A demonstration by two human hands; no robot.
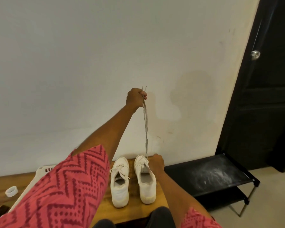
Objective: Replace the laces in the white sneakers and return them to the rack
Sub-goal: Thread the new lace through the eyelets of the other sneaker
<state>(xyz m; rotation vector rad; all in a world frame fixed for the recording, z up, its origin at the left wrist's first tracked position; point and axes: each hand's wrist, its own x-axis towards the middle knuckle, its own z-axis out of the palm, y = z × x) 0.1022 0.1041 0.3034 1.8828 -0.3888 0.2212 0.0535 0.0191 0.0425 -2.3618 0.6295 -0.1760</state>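
Two white sneakers are set side by side on a wooden bench top point(133, 209), toes toward the wall. The left sneaker point(120, 180) is laced, its lace ends lying loose across the tongue. The right sneaker point(145, 178) is steadied at the tongue by the right hand point(156, 163); the fingers are curled down onto the shoe, but whether the tongue is pinched or only pressed cannot be told from this angle.

The left hand point(136, 97) is raised well above the bench with the fingers closed in a fist around the lace point(146, 124). Both lace ends protrude just above the fist, and two strands hang from it to the front eyelets of the right sneaker.

Handling notes:
- The lace is judged light, flat and limp. No shape is held under load, so tension must be kept in line with the eyelets.
- The stiff tips are the proper grip points for threading; the soft middle is likely to twist if taken there.
- The sneaker is judged light with a soft upper. It is likely to lift or tip when the lace is drawn, so it should be held down at the tongue or the sidewall.

The black rack point(209, 176) stands just beside the bench, at its right.
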